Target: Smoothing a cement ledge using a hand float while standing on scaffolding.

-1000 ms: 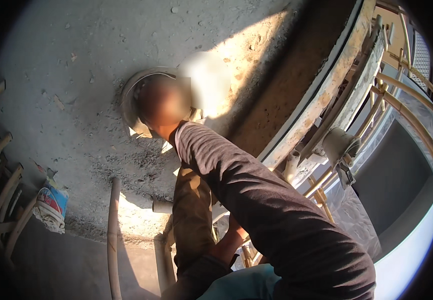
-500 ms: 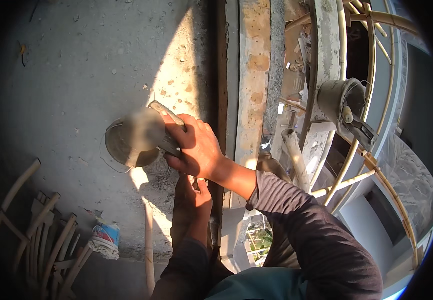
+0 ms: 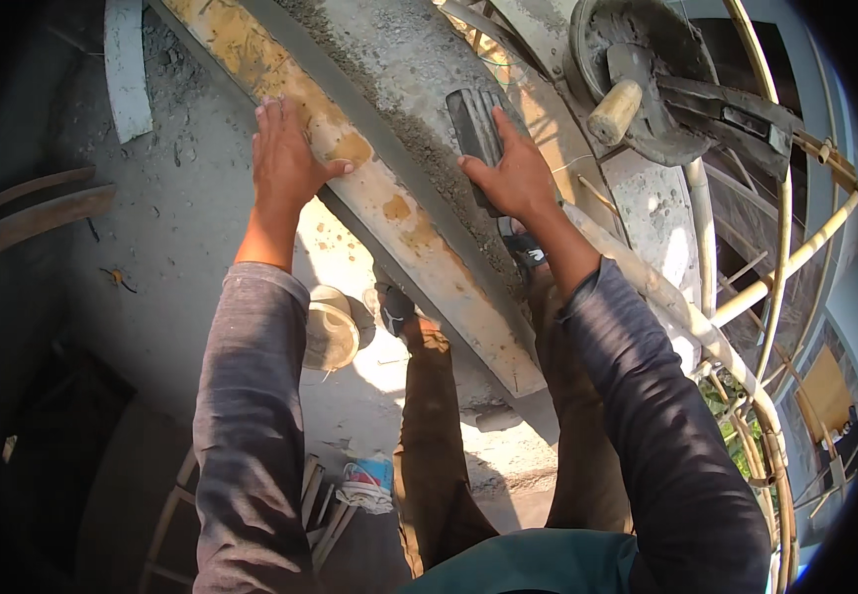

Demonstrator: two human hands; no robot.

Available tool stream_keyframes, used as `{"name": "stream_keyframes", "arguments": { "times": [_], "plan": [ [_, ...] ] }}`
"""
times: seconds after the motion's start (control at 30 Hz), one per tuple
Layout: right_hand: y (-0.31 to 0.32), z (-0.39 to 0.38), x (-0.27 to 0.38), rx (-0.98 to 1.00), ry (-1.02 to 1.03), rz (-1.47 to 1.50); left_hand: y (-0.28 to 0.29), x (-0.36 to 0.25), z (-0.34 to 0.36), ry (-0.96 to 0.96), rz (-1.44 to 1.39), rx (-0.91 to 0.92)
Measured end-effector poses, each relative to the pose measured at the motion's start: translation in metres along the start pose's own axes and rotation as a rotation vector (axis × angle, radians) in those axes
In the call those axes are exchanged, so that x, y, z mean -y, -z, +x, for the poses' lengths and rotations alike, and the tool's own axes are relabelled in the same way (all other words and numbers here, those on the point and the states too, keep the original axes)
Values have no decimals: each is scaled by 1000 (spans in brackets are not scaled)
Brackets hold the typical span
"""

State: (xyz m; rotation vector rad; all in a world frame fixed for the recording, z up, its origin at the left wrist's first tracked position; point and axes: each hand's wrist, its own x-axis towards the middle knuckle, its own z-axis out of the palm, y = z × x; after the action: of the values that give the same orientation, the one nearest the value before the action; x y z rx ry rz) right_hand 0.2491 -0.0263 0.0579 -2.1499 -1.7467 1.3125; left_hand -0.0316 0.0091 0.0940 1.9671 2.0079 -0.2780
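My left hand (image 3: 287, 163) lies flat with fingers outstretched on the stained wooden board (image 3: 350, 148), which runs diagonally along a strip of grey mortar. In my right hand (image 3: 526, 178) is a dark grey, ribbed plastering float (image 3: 475, 124). My thumb and index finger show along its edge, while the other fingers are mostly hidden. The float is over the rough grey concrete right of the board. Farther right, a mortar-coated bucket (image 3: 587, 45) holds a trowel with a wooden handle (image 3: 615, 112). A second dark tool (image 3: 736, 114) lies across the bucket's rim.
A small bucket (image 3: 330, 335) stands on the floor left of my feet. Bamboo scaffold poles (image 3: 780, 272) rise along the right, beside a drop. A pale curved strip (image 3: 129, 74) lies at the far left. Sticks and a blue-and-white bag (image 3: 367, 483) are near the lower edge.
My view has swung toward the board and scaffold. My right hand has left the small bucket and is over the concrete strip with the float. My left hand has moved forward, opening onto the board.
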Motion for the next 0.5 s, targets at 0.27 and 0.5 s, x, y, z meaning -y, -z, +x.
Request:
{"name": "stream_keyframes", "arguments": {
  "times": [0.27,0.5],
  "plan": [
    [-28,-10,-39,333,-256,208,-17,-5,39,12,35,242],
    [-46,-14,-62,693,-355,44,-13,-12,46,84,86,329]
  ]
}}
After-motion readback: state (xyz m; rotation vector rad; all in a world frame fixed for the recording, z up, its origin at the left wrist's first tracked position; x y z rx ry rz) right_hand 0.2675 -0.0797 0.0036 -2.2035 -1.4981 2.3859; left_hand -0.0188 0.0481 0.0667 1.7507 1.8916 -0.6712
